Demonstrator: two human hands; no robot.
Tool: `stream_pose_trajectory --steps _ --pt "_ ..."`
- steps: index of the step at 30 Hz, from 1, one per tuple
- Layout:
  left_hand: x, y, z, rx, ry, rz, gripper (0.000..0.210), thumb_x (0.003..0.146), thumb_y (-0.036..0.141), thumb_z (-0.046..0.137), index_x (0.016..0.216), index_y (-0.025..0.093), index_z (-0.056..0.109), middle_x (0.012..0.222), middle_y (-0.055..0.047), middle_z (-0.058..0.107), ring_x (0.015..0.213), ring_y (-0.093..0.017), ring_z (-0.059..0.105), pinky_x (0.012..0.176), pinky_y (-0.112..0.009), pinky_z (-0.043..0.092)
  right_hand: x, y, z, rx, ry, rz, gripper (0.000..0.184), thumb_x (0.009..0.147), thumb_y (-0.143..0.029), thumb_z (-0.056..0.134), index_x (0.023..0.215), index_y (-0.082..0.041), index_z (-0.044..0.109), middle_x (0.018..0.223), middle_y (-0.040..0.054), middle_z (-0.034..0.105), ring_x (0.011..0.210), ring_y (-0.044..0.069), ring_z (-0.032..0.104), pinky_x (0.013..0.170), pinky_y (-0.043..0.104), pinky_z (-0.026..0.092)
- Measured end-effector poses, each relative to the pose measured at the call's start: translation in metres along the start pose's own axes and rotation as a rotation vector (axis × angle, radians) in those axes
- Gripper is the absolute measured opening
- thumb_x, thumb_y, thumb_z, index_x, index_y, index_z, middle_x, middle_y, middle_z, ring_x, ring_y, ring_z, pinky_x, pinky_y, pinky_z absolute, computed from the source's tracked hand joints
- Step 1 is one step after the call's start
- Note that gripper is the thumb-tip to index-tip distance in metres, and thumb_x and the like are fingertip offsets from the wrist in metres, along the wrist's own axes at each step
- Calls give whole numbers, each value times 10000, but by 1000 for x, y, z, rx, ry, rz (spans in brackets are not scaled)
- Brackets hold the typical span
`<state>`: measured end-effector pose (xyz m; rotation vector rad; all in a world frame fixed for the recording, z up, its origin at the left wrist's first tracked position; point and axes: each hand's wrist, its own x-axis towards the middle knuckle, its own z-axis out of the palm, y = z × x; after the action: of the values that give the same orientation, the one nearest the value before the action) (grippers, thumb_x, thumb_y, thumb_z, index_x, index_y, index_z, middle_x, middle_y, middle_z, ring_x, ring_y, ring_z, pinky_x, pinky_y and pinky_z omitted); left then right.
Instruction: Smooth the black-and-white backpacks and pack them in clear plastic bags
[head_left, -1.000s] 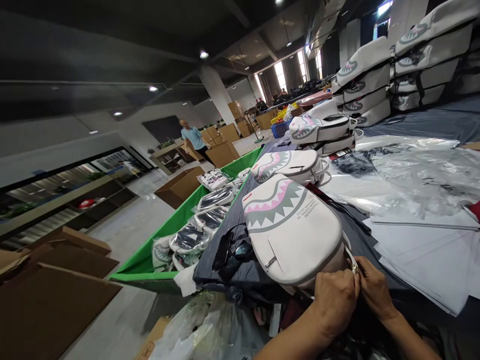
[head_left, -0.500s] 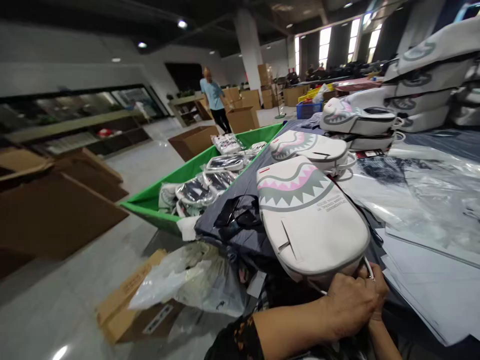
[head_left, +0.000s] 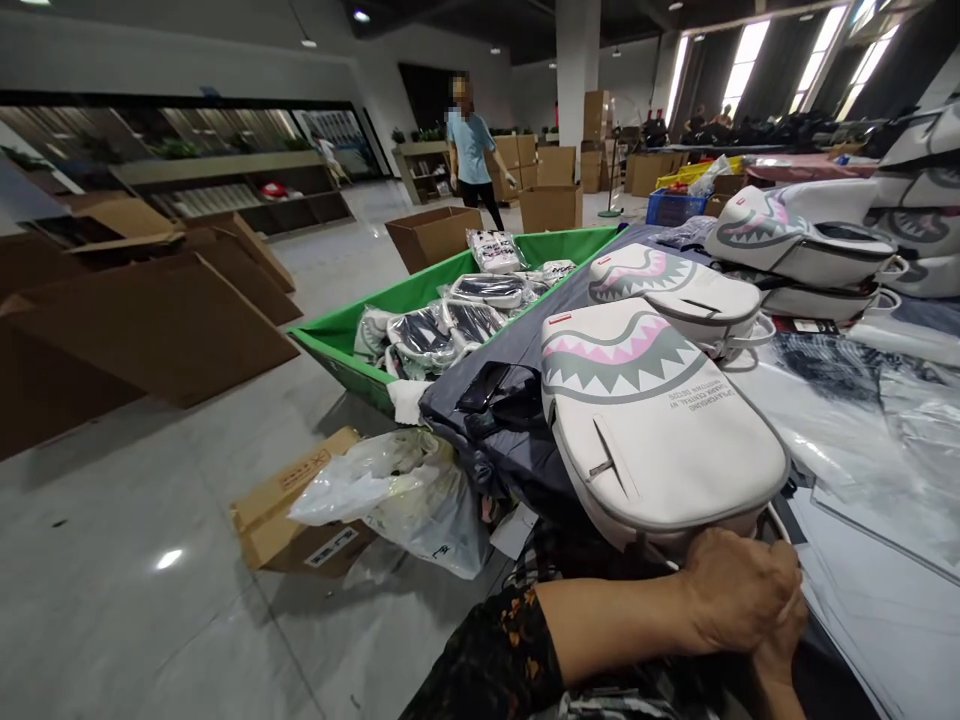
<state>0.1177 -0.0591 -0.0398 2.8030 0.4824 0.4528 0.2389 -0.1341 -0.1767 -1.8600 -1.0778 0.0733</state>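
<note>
Dark cloth covered the table, with a green bin toward ten o'clock from the hands, papers at three, and a co-worker far off toward eleven. One white bag lay printed face up just past the hands at eleven o'clock, a second bag beyond it. From where I stood, the work seemed to be at the near end, by the strap; done well, it wanted the bag kept flat, one hand steadying while the other pinched, and light, even force against skidding. The left hand pointed in from nine o'clock, forearm nearly level, fingers clenched, apparently on the strap. Tucked beneath it, the right hand pointed up from six; its fingers were too covered for me to tell their state.
</note>
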Motion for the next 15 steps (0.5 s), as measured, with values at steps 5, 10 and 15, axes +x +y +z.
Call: stream_pose_trajectory --steps 5,10,15 --pt "-7 1 -2 41 -30 -10 215 954 279 552 966 83 639 783 -86 771 607 -229 743 415 -283 508 2 -11 -4 -82 69 -155 425 923 -553 446 1116 -193 566 1001 127 660 866 287 626 686 393 501" --pt "-15 -3 -2 19 -26 -20 214 965 306 540 935 116 635 751 -68 767 599 -221 738 426 -263 486 21 1 -42 -43 -101 -366 356 919 -434 549 1172 -208 655 986 112 723 856 265 694 693 361 556" --pt "5 -9 4 4 22 -39 181 982 284 522 921 141 613 741 -64 750 614 -219 729 452 -260 474 -4 -2 -22 169 -344 -147 287 888 -513 638 784 -252 696 694 41 670 601 197 611 540 317 537"
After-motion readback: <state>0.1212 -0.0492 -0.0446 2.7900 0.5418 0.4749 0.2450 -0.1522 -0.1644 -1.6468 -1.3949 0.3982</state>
